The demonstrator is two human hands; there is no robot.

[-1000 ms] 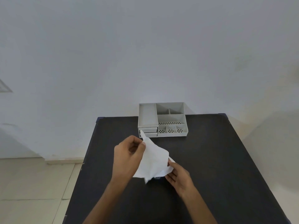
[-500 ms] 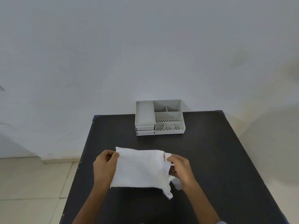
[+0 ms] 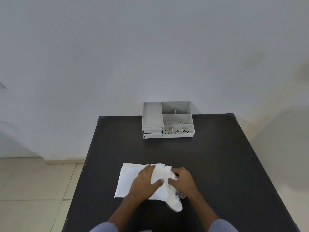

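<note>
A white cloth (image 3: pixel 127 179) lies spread on the black table (image 3: pixel 209 164), near its front. My left hand (image 3: pixel 145 181) rests flat on the middle of the cloth with straight fingers and the thumb out to the right. My right hand (image 3: pixel 183 180) is at the cloth's bunched right edge, its fingers curled round a fold of fabric. A loose corner of the cloth hangs out below that hand toward the front.
A grey plastic organizer (image 3: pixel 168 119) with several open compartments and two small drawers stands at the table's far edge against the white wall. Tiled floor lies to the left of the table.
The cloth was held up in the air between both hands; now it lies flat on the table. My left hand let go of its corner and moved onto the middle.
</note>
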